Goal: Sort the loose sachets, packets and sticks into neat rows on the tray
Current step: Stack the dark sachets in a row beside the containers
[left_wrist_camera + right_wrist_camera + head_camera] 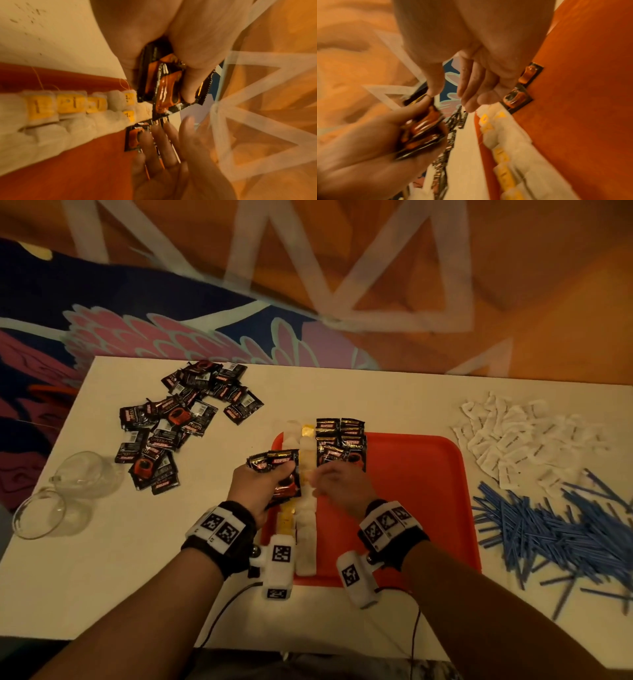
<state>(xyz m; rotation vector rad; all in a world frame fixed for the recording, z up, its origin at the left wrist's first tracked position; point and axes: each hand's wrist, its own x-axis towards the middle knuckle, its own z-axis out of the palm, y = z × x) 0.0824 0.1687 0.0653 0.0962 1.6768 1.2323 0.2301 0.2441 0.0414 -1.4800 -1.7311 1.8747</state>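
An orange-red tray (411,491) (85,169) (582,94) lies mid-table. Along its left side run rows of white tea bags (305,529) (68,108) (510,148) with yellow tags. Beside them is a short row of black coffee packets (340,440) (517,97) at the tray's far end. My left hand (270,477) (161,81) grips a small stack of black packets (277,463) (168,88) over the tray's left edge. My right hand (329,477) (452,96) hovers next to it above the tea bags, fingers relaxed and holding nothing.
A loose pile of black packets (171,426) lies at the table's left. Two glass cups (85,474) stand near the left edge. White sachets (520,436) and a heap of blue sticks (555,529) lie right of the tray.
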